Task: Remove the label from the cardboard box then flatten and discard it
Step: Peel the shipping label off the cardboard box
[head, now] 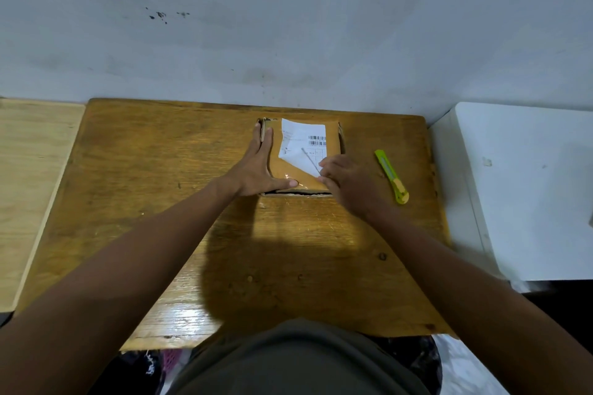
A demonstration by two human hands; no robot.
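Pressing our left hand (256, 170) flat on the box (288, 170), fingers spread, our right hand (345, 181) pinches the label's (301, 146) near corner; a knife (391, 176) lies right of the box.

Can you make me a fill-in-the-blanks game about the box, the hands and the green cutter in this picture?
1. The left hand lies flat on the cardboard box, holding it ____.
2. The right hand picks at a corner of the white ____.
3. The green utility knife lies on the wooden table, to the ____ of the box.

Missing words: down; label; right
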